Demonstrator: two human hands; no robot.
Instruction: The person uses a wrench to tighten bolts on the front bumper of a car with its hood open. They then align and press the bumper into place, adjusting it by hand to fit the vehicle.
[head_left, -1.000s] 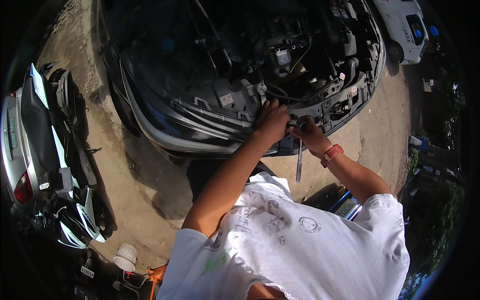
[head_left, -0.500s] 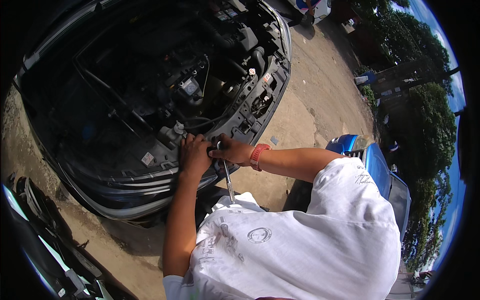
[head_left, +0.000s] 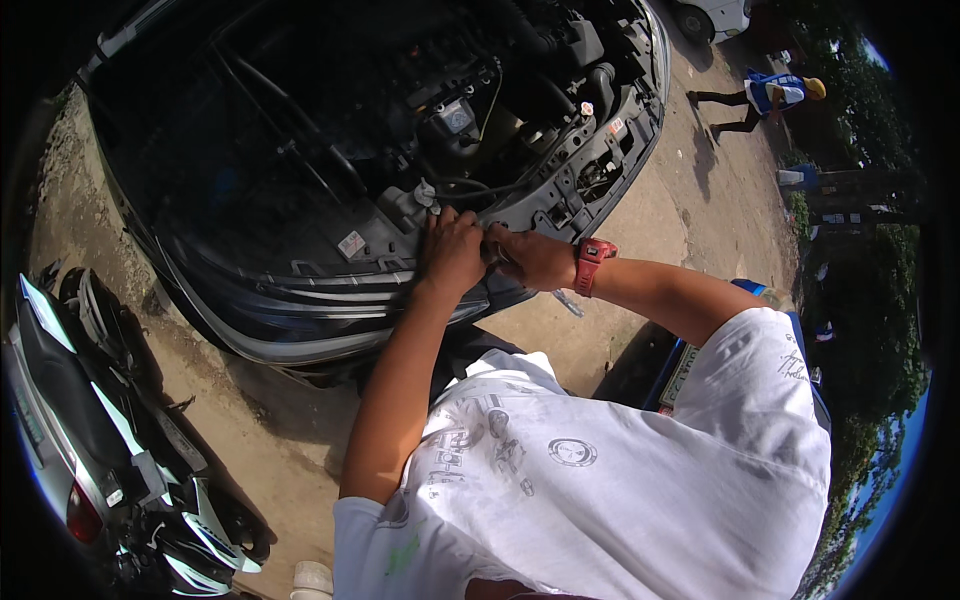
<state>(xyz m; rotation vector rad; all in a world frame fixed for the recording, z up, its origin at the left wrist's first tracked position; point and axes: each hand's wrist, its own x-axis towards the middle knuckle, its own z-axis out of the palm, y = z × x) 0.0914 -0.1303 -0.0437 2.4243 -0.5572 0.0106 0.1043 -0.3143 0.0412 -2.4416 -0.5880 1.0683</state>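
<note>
My right hand [head_left: 535,259], below a red wristwatch [head_left: 592,266], is closed around a metal ratchet wrench [head_left: 569,303]. Only the end of the wrench's handle shows, jutting out under the wrist. Beside it, my left hand [head_left: 455,250] curls over the front edge of the dark car's open engine bay [head_left: 400,236], fingers bent and close together. Whatever the left fingers grip is hidden. The two hands nearly touch, near a grey filler neck with a cap [head_left: 424,193]. The wrench's head is covered by my hands.
The engine [head_left: 455,120] and a slotted front panel [head_left: 570,195] lie beyond my hands. A parked motorcycle [head_left: 90,380] stands at the left, and a blue vehicle [head_left: 672,375] is behind my right arm. A person in a blue vest [head_left: 775,97] walks at the far right.
My view has shifted, so the car sits higher and farther right. The wrench handle has swung from pointing toward my shirt to pointing rightward under my right wrist. A walking person shows more fully.
</note>
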